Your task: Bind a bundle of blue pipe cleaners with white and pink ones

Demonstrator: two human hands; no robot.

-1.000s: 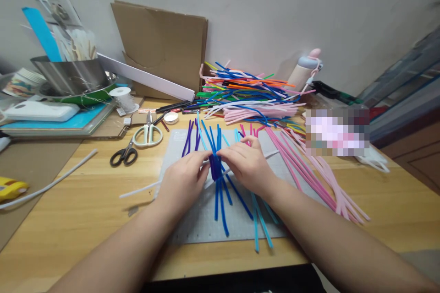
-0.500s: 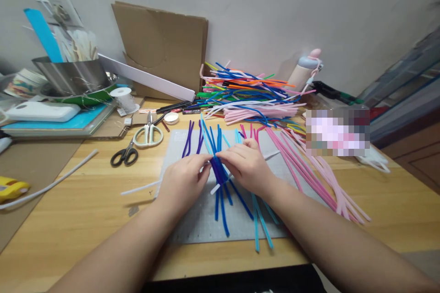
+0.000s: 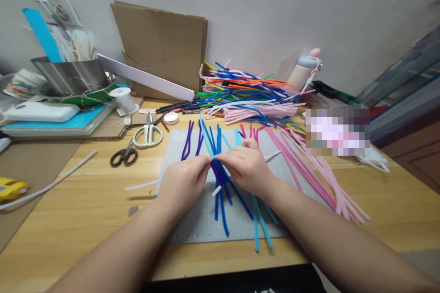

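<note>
My left hand and my right hand meet over a grey cutting mat, fingertips pinched on blue pipe cleaners at their middle. Their ends fan out above and below my fingers. White pipe cleaners cross here too: a white tip sticks out below the bundle, and another white end emerges left of my left hand. Purple pipe cleaners lie beyond my left hand. Light blue pipe cleaners pass beneath my right hand. The exact grip is partly hidden by my fingers.
Pink pipe cleaners lie to the right, with a multicoloured pile behind. Black scissors and pale-handled scissors rest on the left. Farther left are a thread spool, a metal pot and a yellow tool.
Both hands stay pinched at the bundle's middle with only slight finger movement. The white end at the left has shifted a little to the right.
</note>
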